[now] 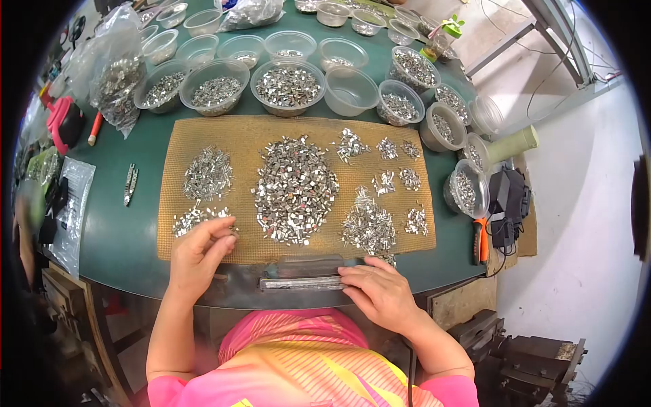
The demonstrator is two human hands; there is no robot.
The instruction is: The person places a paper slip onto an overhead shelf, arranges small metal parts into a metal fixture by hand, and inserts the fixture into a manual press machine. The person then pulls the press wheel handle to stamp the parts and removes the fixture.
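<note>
Work looks unfinished to me: loose metal bits (295, 190) in separate heaps on the mat (242, 163), left hand (193, 256) by its near-left corner, thumb and fingertips close, right hand (381, 292) touching the bar (302, 283) at the worktop's (122, 234) near edge, fingers loosely together, both grips unclear.

Plain deep green: worktop (129, 234). Golden brown with a fine grid pattern: mat (242, 169). Bright silver: lower left pile of metal pieces (192, 217). Silver flecked with red: central heap (296, 193). Silver-grey between dark edges: bar tool (300, 283). Clear and colourless: plastic bowls (351, 95). Pink, yellow and orange with slanting stripes: shirt (319, 359). Orange and black: pliers (483, 243). Pink and black: case (63, 125). Pale green: cylinder (513, 144). White: wall (563, 258).
</note>
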